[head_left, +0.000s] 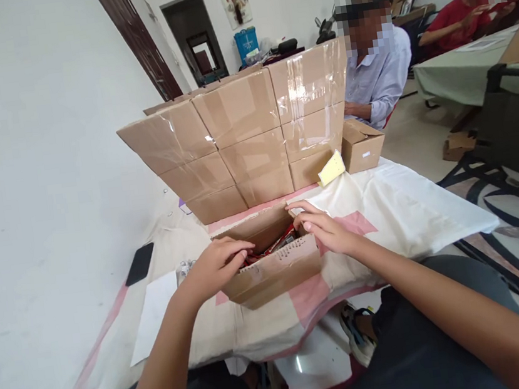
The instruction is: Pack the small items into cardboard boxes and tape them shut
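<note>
An open-topped cardboard box (pixel 274 275) stands in front of me on the cloth-covered table. Inside it lie red items (pixel 275 245), too small and partly hidden to name. My left hand (pixel 223 261) rests over the box's left end, fingers stretched across its top edge. At the opposite end, my right hand (pixel 320 225) touches the rim, its fingers apart and reaching along the edge. I see nothing held in either hand.
A tall taped cardboard panel (pixel 252 138) rises behind the box. Beside it are a yellow card (pixel 331 168) and a small carton (pixel 362 145). A black phone (pixel 140 264) and white paper (pixel 154 315) lie left. A person (pixel 377 73) sits beyond the panel.
</note>
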The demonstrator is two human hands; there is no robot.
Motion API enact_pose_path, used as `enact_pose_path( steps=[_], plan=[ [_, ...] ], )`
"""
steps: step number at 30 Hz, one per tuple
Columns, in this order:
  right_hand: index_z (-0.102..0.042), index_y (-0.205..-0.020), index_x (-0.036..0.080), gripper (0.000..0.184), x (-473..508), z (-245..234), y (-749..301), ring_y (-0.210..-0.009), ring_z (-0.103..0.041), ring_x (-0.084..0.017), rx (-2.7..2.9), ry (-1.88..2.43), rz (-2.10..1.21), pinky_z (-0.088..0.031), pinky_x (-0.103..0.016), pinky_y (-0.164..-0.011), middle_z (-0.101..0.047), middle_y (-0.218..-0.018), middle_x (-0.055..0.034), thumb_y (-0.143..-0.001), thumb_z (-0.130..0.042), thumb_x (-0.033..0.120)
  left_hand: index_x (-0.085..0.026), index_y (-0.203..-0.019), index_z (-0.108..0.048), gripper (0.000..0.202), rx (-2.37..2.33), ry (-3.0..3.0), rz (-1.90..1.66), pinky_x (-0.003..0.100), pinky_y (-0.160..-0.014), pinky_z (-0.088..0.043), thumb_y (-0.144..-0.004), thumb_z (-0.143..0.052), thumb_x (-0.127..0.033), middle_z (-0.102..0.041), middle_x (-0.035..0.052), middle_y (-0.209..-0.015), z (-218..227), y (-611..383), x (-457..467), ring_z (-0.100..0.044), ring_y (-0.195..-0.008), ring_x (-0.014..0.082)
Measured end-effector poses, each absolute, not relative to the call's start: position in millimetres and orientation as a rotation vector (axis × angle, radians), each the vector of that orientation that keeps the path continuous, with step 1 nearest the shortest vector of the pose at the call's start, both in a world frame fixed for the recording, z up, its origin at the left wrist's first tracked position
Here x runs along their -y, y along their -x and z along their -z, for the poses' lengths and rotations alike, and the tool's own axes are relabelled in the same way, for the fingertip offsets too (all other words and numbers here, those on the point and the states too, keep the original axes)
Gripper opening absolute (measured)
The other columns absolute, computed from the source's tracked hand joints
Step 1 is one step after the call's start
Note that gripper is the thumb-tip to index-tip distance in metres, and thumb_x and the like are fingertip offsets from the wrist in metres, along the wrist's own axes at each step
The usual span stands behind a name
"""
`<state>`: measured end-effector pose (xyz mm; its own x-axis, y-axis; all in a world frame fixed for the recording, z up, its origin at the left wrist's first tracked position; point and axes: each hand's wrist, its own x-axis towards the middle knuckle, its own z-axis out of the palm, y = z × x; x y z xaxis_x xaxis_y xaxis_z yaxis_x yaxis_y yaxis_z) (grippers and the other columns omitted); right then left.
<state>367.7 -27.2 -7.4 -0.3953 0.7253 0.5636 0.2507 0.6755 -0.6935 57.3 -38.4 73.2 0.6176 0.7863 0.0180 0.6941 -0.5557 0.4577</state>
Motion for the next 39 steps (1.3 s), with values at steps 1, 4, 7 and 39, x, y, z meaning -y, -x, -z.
enact_pose_path(
  steps=[1,4,7,39],
  plan=[
    [-0.061,-0.092,0.020,0.052,27,7,-366,-0.128,-0.053,-0.029,1.958,0.756,-0.642,-0.042,-0.046,-0.107,-0.052,-0.138,-0.0157,-0.105,-0.030,0.060,-0.029,-0.118,-0.074,0.039,-1.165,-2.463,-0.289,0.043,-0.106,-0.046,-0.102,-0.042,-0.044,-0.075,0.0030,-0.119,-70,-55,32,-0.064,-0.114,0.0255],
    [-0.061,-0.091,0.020,0.053,28,7,-366,-0.124,-0.055,-0.029,1.953,0.779,-0.664,-0.044,-0.046,-0.105,-0.052,-0.138,-0.0155,-0.104,-0.030,0.062,-0.032,-0.106,-0.078,0.040,-1.049,-2.455,-0.110,0.051,-0.114,-0.035,-0.103,-0.040,-0.043,-0.072,0.0008,-0.127,-64,-52,30,-0.054,-0.128,0.0280],
    [-0.060,-0.090,0.020,0.054,27,8,-367,-0.124,-0.055,-0.030,1.941,0.818,-0.672,-0.043,-0.047,-0.105,-0.053,-0.136,-0.0158,-0.104,-0.030,0.063,-0.034,-0.089,-0.078,0.038,-1.092,-2.426,-0.013,0.061,-0.116,-0.028,-0.102,-0.043,-0.039,-0.060,-0.0046,-0.146,-64,-56,47,-0.036,-0.145,0.0344],
    [-0.063,-0.137,0.033,0.044,35,29,-364,-0.133,-0.050,-0.028,1.904,0.946,-0.615,-0.043,-0.050,-0.113,-0.029,-0.157,-0.0101,-0.102,-0.048,0.053,-0.024,-0.136,-0.043,0.057,-1.075,-2.419,-1.079,0.047,-0.105,-0.045,-0.091,-0.065,-0.052,-0.065,0.0116,-0.122,8,-13,35,-0.061,-0.117,0.0288]
  ],
)
